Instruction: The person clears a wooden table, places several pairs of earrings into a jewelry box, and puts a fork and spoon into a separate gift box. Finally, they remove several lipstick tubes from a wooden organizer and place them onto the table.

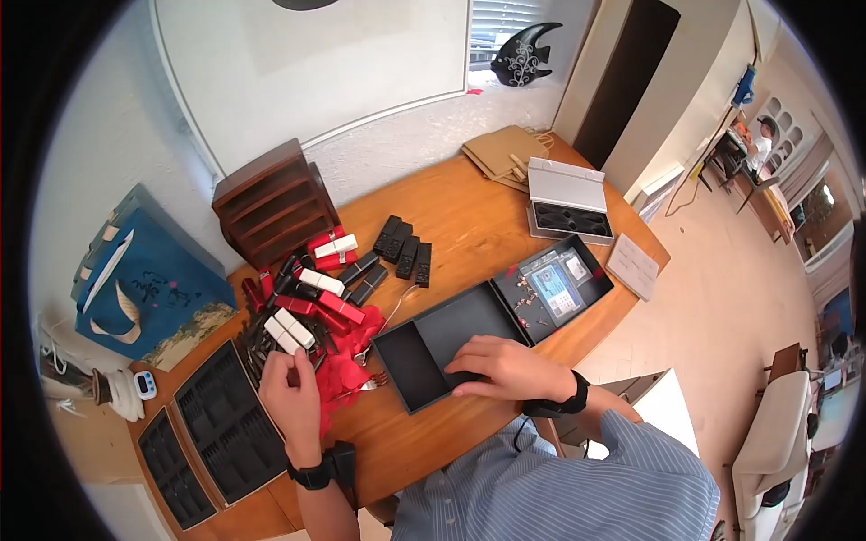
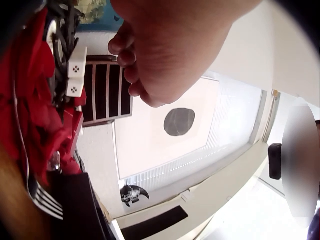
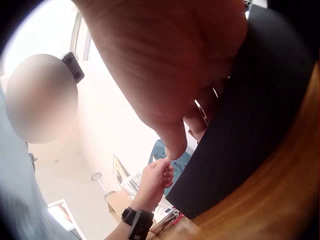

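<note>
My left hand [image 1: 290, 397] hovers at the near edge of a pile, fingers loosely curled, close to two white lipstick boxes [image 1: 289, 331]. No held object shows between its fingers in the left wrist view. Red lipstick boxes [image 1: 339, 308] and a crumpled red cloth [image 1: 341, 377] lie around there, beside a fork [image 2: 45, 200]. Over a long black box [image 1: 418, 365] with compartments, my right hand [image 1: 505, 368] reaches down with bent fingers past its near wall. A dark shape shows between thumb and fingers; I cannot tell whether they hold it.
Small jewellery and a blue card [image 1: 555, 290] fill the box's right compartment. Black slotted trays [image 1: 230, 419] lie at left, near a blue bag [image 1: 158, 279] and wooden rack [image 1: 275, 203]. Small black boxes [image 1: 413, 261] lie mid-table; a grey case [image 1: 568, 189] stands behind, its lid up.
</note>
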Motion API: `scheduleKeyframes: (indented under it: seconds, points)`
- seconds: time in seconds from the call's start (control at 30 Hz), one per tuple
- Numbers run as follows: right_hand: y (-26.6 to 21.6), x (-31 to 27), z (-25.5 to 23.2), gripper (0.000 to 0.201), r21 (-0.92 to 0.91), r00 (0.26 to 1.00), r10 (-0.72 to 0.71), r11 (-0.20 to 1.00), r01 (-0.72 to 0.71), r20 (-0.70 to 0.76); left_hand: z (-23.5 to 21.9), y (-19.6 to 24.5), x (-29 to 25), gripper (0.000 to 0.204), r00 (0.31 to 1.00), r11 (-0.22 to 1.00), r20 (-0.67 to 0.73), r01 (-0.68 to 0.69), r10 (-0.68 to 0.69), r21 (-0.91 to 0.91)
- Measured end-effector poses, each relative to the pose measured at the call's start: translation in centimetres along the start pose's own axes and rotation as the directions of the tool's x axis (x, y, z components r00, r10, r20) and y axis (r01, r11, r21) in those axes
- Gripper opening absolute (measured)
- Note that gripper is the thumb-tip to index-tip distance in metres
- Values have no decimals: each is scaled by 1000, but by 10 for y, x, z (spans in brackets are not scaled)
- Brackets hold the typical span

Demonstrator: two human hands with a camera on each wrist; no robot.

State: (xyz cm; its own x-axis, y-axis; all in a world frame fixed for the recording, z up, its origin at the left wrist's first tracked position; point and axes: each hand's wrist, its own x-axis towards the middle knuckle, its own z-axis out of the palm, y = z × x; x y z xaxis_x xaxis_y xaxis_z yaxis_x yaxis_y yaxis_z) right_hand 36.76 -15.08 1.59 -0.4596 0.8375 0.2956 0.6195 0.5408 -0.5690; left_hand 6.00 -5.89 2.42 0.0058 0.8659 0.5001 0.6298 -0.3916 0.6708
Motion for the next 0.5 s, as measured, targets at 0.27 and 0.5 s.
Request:
scheduleKeyframes:
  seconds: [0.27, 0.5]
  points:
    - [0, -1, 10, 27, -127, 997, -54, 991, 46, -60, 24, 28, -23, 22, 983, 965, 128, -95, 129, -245]
    - [1, -2, 11, 26, -119, 998, -52, 992, 47, -37, 24, 31, -22, 20, 981, 957, 163, -58, 108, -284]
